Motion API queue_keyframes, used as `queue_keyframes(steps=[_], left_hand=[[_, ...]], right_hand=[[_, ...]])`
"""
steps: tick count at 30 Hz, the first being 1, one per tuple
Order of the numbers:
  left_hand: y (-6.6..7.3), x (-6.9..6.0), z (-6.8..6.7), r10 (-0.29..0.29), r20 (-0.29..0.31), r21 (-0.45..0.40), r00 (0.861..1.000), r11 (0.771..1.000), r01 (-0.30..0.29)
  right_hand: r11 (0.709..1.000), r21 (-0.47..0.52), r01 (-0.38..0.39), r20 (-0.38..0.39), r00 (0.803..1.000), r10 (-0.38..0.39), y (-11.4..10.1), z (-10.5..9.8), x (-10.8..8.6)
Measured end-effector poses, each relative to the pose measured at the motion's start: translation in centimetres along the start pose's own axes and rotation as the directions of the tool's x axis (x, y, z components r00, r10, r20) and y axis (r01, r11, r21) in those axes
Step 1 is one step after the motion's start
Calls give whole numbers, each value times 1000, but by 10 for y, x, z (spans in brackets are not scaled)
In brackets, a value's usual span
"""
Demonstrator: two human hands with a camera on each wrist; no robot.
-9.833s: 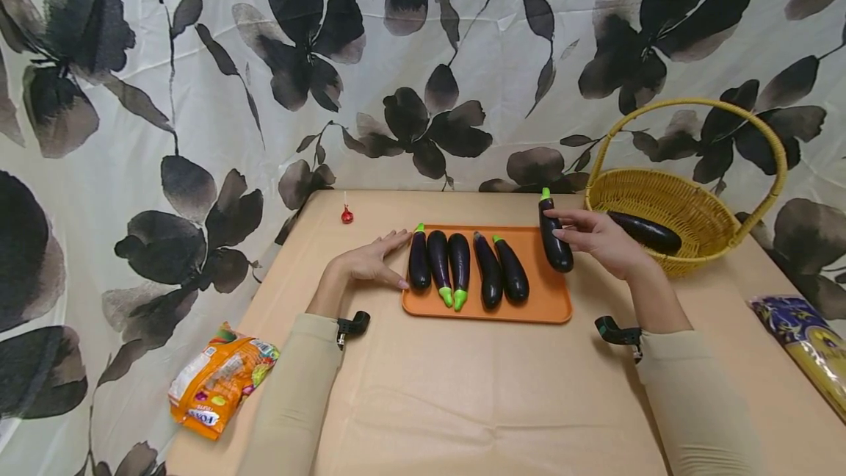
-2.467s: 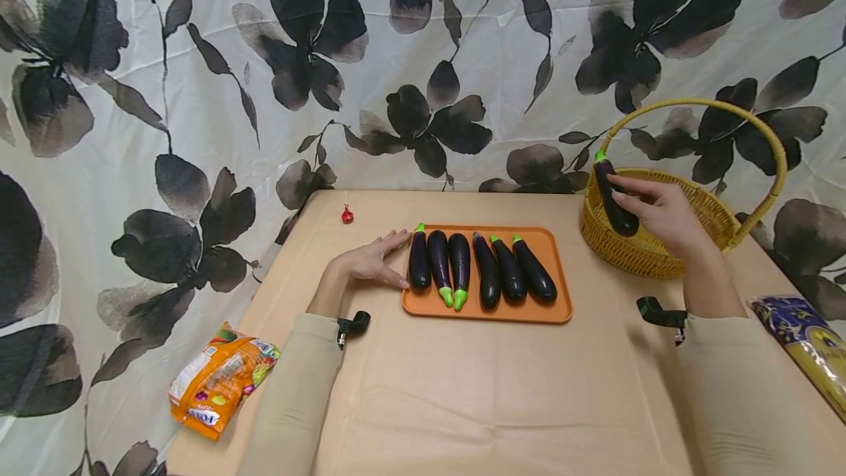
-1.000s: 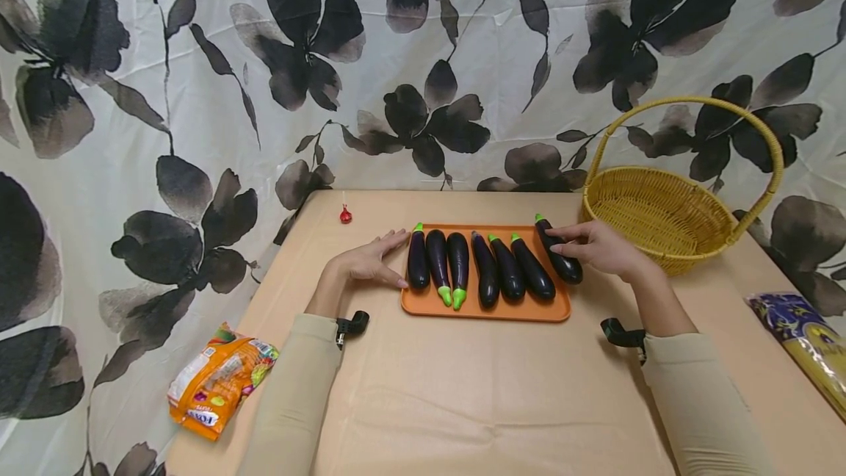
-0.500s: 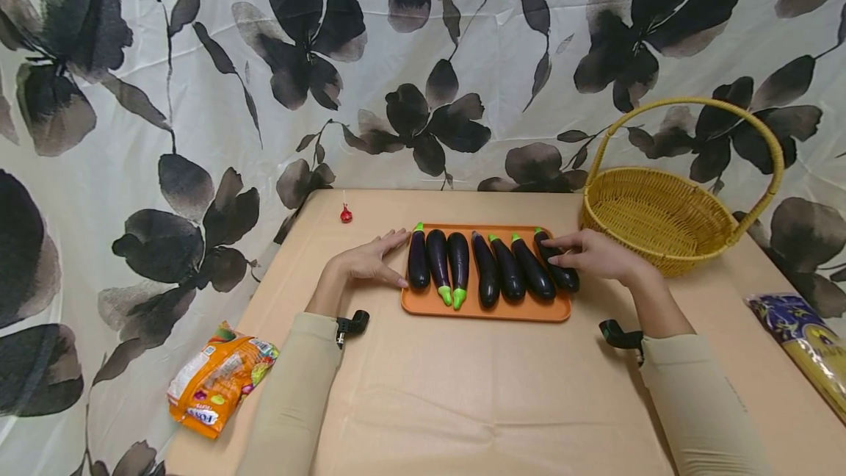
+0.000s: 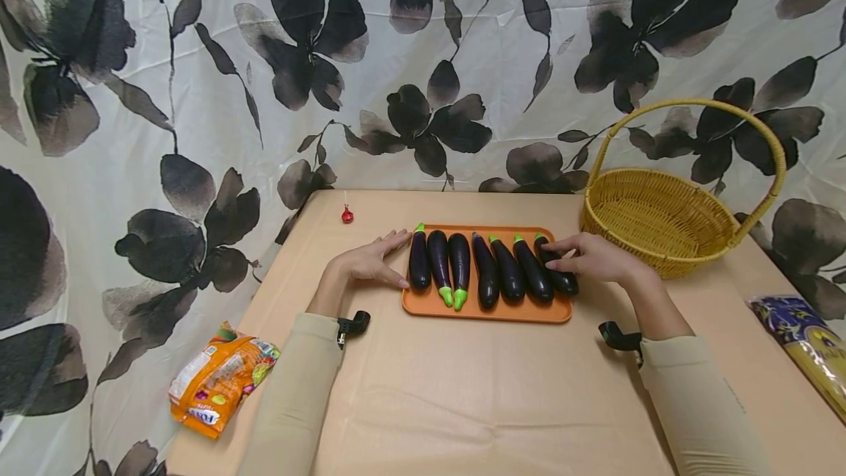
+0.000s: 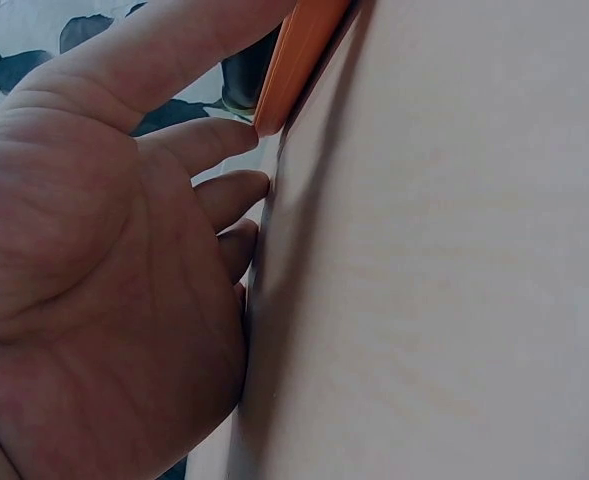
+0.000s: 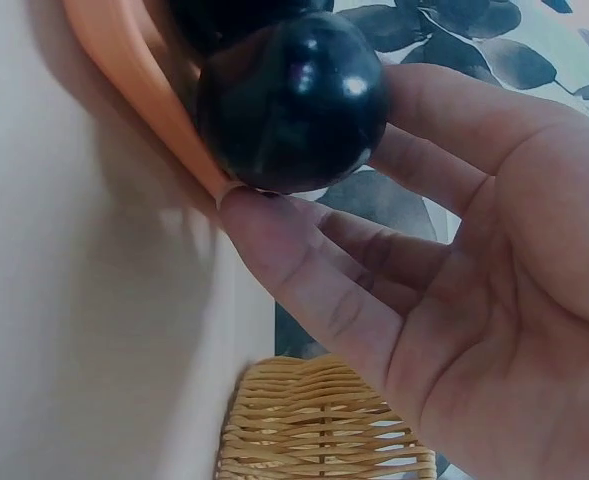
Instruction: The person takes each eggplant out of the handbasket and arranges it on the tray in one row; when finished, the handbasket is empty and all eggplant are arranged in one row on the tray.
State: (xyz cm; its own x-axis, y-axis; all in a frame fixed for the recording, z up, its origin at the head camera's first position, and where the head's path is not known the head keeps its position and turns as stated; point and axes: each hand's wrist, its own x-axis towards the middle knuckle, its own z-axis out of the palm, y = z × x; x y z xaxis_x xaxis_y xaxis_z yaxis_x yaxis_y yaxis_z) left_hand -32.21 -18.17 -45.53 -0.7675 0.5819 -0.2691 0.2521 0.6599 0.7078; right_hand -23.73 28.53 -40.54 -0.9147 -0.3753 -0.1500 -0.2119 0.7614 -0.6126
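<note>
On an orange tray (image 5: pixel 485 313) lie several dark purple eggplants (image 5: pixel 487 274) in a row, most with bright green stem ends. My left hand (image 5: pixel 366 261) rests at the tray's left edge with its fingers extended, and in the left wrist view the thumb reaches the orange rim (image 6: pixel 299 60). At the other end, my right hand (image 5: pixel 598 255) holds the rightmost eggplant (image 5: pixel 565 281) between thumb and fingers. The right wrist view shows that eggplant's glossy round end (image 7: pixel 294 110), with one fingertip low against the tray's rim. The fingers hide part of it in the head view.
A yellow wicker basket (image 5: pixel 654 211) with a tall handle stands at the back right; no eggplant shows inside. An orange snack bag (image 5: pixel 221 380) lies front left, a purple and gold packet (image 5: pixel 803 347) far right. A small red ornament (image 5: pixel 346 215) sits back left.
My right hand took an eggplant from the basket, carried it left to the tray's right end, and has nudged it closer to its neighbours. My left hand has stayed in place.
</note>
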Motion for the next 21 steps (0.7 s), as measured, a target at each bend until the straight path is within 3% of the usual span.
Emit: queue_keyframes(steps=[14, 21], left_hand=[[1, -1, 0, -3, 0, -8, 1000, 1000, 3], [1, 0, 0, -4, -4, -12, 1000, 1000, 4]], right_hand=[[999, -38, 21, 15, 1000, -21, -2, 3, 1], [1000, 10, 14, 48, 999, -15, 2, 6, 3]])
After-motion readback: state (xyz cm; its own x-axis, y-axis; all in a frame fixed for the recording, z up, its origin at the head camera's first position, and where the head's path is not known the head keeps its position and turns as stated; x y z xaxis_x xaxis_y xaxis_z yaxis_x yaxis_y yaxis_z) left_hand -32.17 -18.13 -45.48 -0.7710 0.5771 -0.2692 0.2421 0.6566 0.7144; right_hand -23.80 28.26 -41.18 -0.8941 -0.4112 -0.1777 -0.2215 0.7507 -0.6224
